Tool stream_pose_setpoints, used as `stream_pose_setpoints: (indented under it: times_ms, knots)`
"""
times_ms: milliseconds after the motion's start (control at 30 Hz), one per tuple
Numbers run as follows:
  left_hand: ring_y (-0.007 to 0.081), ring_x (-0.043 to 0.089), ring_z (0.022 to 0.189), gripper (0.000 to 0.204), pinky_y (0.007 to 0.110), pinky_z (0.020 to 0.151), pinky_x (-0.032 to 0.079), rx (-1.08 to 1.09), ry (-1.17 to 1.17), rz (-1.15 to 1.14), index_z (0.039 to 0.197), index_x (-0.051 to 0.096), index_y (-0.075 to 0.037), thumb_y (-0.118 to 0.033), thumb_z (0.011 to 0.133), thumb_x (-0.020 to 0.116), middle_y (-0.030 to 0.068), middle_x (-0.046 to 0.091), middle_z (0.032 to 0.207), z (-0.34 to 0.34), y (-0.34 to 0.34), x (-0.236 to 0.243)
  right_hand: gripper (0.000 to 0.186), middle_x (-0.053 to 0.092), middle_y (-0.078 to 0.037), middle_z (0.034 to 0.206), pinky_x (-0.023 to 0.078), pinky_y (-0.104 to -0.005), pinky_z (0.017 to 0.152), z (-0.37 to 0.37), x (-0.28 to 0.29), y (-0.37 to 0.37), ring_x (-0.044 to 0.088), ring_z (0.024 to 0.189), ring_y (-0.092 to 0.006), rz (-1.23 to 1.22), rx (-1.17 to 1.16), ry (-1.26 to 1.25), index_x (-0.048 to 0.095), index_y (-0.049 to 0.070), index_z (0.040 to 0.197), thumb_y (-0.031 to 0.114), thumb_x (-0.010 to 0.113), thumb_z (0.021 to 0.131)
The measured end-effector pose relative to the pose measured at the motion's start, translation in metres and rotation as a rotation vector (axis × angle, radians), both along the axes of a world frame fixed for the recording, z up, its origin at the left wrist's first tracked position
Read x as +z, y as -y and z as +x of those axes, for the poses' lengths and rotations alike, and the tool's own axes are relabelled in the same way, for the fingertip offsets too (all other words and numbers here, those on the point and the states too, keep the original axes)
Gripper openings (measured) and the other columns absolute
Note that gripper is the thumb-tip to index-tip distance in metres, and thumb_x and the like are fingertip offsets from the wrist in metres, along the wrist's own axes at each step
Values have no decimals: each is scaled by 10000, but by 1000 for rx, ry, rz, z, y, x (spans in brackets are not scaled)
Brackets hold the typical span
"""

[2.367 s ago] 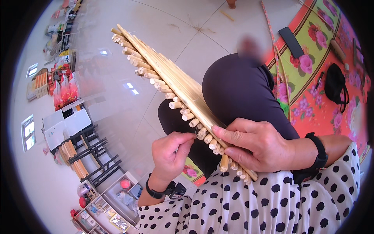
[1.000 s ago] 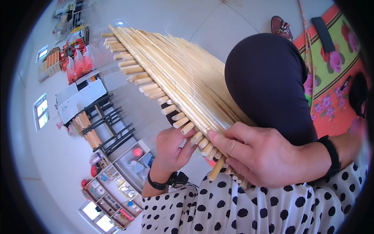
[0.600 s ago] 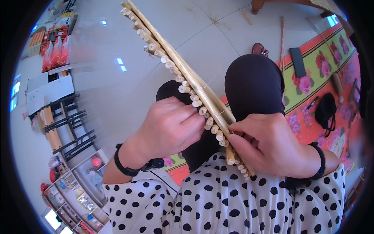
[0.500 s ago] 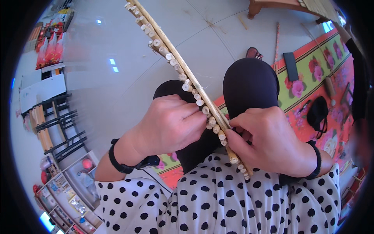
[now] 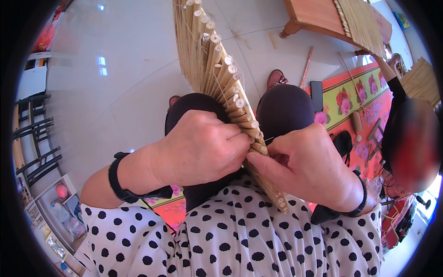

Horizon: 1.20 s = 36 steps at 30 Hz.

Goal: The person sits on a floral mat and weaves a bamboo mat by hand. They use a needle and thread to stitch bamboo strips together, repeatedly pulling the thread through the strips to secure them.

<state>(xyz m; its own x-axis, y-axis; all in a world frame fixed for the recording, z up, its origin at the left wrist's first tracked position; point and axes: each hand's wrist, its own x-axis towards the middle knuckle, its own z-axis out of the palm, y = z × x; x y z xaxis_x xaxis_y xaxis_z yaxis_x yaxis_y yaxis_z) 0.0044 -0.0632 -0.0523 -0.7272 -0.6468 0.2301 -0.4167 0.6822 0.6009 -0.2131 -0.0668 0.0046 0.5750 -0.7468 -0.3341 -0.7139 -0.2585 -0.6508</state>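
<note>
A mat of dried, straw-coloured stalks (image 5: 214,57), bound side by side with pale thread, slants from the top middle down to my lap. Its cut round ends face up toward me, and a long flat strip runs along its right edge. My left hand (image 5: 203,145) is closed in a fist around the stalks over my left knee. Opposite it, my right hand (image 5: 300,161) pinches the mat's edge, the thumb against a stalk end. A thin dark sliver shows by its forefinger, too small to name. The fingertips of both hands are partly hidden.
A phone (image 5: 316,96) lies on the flowered floor mat (image 5: 344,108), near a wooden-handled tool (image 5: 356,123). A wooden table (image 5: 314,18) with another stalk mat (image 5: 362,27) stands at the far right. A person in black sleeves (image 5: 401,97) sits close on my right. Shelves (image 5: 50,203) line the left.
The stalk mat has tilted, so more of its stalks' length shows. Both hands stay on it, closer together at its near end. The view has shifted rightward, bringing the other person further in.
</note>
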Motion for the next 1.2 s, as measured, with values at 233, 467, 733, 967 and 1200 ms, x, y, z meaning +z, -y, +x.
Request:
stream_pose_setpoints:
  times_ms: [233, 467, 733, 967, 1200]
  knots:
    - [229, 543, 502, 211, 347, 504, 430, -55, -51, -22, 677, 540, -93, -118, 645, 747, 37, 513, 601, 0, 6, -10, 393, 494, -149, 480, 410, -404, 429, 5, 5, 1, 518, 432, -353, -28, -4, -8, 576, -2, 570, 205, 755, 852]
    - [212, 508, 479, 225, 343, 479, 403, -172, -44, -12, 641, 503, -98, -105, 644, 728, 33, 449, 567, 20, 6, -11, 394, 468, -164, 474, 393, -398, 419, -2, -1, 3, 475, 413, -354, -77, 2, -18, 530, -9, 549, 163, 721, 847]
    - [204, 560, 511, 122, 326, 496, 453, 89, -139, 135, 776, 591, -69, -49, 783, 711, 46, 539, 619, 28, -14, -6, 380, 487, -90, 457, 346, -322, 409, -5, 3, 2, 417, 397, -125, 55, -149, -5, 517, -39, 590, 124, 709, 875]
    - [281, 637, 618, 91, 352, 536, 499, 307, -465, 440, 897, 613, -45, -30, 867, 697, 94, 636, 714, 21, -30, -3, 295, 568, -33, 501, 363, -265, 428, -2, 6, 1, 468, 474, -27, 149, -173, -103, 588, -49, 681, 125, 728, 874]
    - [295, 617, 591, 100, 367, 509, 485, 316, -412, 363, 862, 571, -44, -51, 882, 668, 86, 601, 711, 12, -41, -10, 296, 558, -54, 500, 359, -272, 427, 3, 10, 6, 480, 462, -44, 122, -108, -199, 578, -50, 655, 99, 670, 895]
